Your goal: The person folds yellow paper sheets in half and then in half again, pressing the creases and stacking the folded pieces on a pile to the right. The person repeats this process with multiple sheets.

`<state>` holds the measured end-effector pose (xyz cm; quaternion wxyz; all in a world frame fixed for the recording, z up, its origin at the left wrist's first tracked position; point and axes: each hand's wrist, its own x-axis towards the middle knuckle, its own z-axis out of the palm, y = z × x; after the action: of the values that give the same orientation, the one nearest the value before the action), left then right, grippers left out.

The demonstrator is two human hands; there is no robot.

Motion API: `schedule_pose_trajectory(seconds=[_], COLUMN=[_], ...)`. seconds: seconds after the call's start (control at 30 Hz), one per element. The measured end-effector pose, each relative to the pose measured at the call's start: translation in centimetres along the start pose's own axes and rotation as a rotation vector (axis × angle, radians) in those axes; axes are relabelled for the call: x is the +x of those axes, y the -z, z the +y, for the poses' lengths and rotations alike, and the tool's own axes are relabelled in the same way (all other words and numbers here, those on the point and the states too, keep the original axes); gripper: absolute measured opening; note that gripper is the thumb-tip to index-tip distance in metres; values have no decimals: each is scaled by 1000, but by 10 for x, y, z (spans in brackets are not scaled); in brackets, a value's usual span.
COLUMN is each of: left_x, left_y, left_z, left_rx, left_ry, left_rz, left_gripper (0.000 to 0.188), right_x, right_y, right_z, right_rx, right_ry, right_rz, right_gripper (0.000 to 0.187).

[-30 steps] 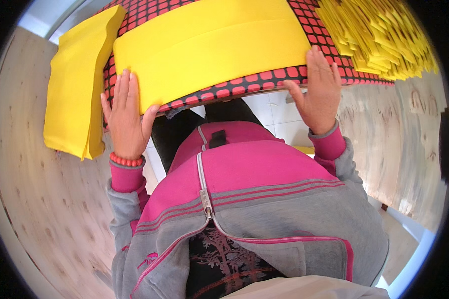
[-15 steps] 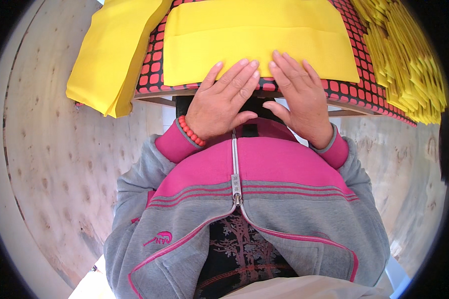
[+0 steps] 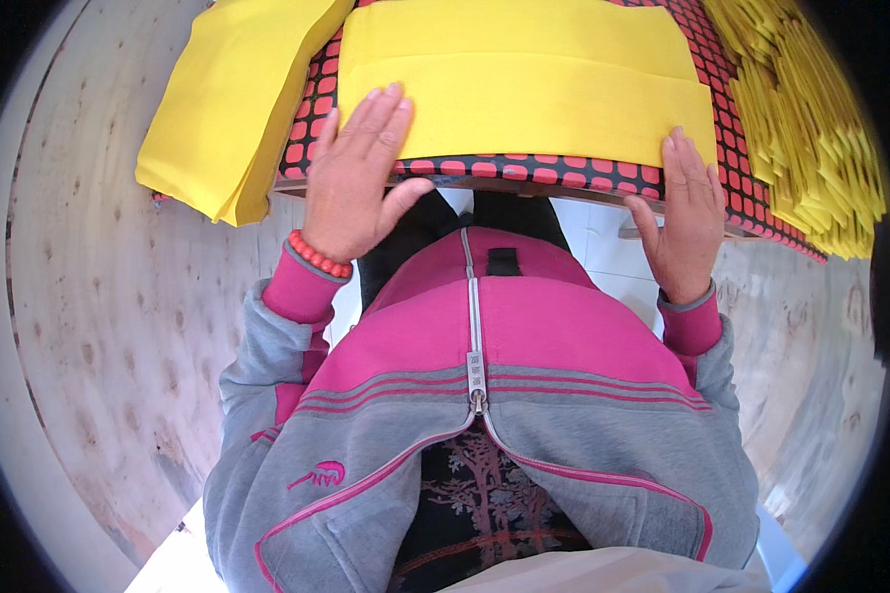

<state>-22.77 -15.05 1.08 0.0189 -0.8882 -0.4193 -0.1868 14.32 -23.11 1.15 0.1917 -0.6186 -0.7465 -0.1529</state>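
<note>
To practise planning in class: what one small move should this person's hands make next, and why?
Probably a gentle smoothing stroke along the near edge of the yellow cloth: a crease or fold line runs across it, and the left hand and right hand, both open, overlap its near corners.

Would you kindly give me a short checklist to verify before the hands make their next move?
1. Middle yellow cloth spread flat: ok, with a line running across it.
2. Left hand open at its near left corner: ok.
3. Right hand open at its near right corner: ok.
4. Folded yellow stack apart from the left hand: ok.
5. Support beneath that stack's near end: cannot tell, hidden.
6. Right yellow pile squared up: not ok, edges staggered.
</note>
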Motion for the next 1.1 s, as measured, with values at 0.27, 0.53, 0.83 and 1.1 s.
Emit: schedule_pose_trajectory(seconds=[0.27,0.53,0.83,1.1], left_x=[10,60,53,67], left_y=[11,-18,-5,13], left_z=[16,94,59,53], left_rx=[128,-138,-23,30], left_ry=[55,-227,-147,-225], left_rz=[4,-98,-2,-67], left_gripper=[78,76,61,43], right_x=[-5,22,-9,35], right_y=[-9,-22,-9,-9], right_z=[14,-30,67,10], right_rx=[-4,340,-5,345], right_ry=[-10,202,-87,157], right_rz=[60,5,128,77], right_gripper=[72,74,66,61])
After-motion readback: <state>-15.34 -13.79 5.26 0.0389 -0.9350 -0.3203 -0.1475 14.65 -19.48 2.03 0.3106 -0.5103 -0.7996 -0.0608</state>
